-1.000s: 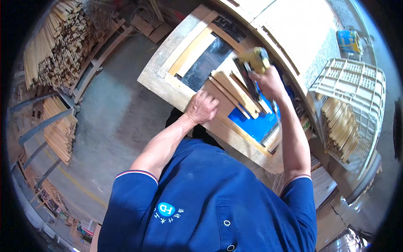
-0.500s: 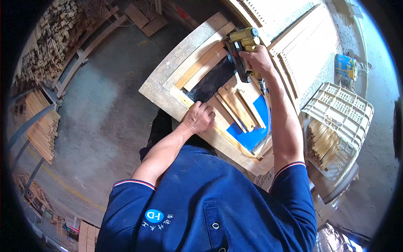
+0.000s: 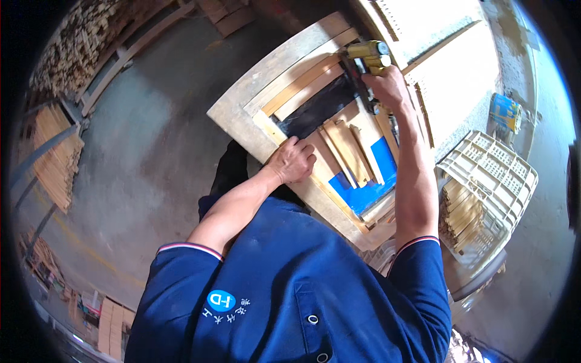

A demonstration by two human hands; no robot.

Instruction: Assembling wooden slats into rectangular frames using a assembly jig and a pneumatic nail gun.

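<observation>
My right hand (image 3: 389, 88) grips the handle of a yellow and black nail gun (image 3: 369, 53), held over the far right part of a wooden work board (image 3: 233, 106). Its nose is at the far end of pale wood strips (image 3: 305, 78) lying along the board's left side. My left hand (image 3: 292, 161) rests with curled fingers on the board's near edge rail; what its fingertips hold, if anything, is hidden. Between my hands lie a black panel (image 3: 321, 112), several loose short wood pieces (image 3: 348, 151) and a blue surface (image 3: 357, 195).
A white plastic crate (image 3: 490, 169) with bundled wood sticks (image 3: 461, 212) stands at the right. Beyond it are a blue and yellow bucket (image 3: 506, 112) and large pale panels (image 3: 457, 66). Stacked wood strips (image 3: 57, 157) fill racks at the left.
The whole view has shifted and turned slightly. Both hands and the nail gun keep about the same places relative to the board.
</observation>
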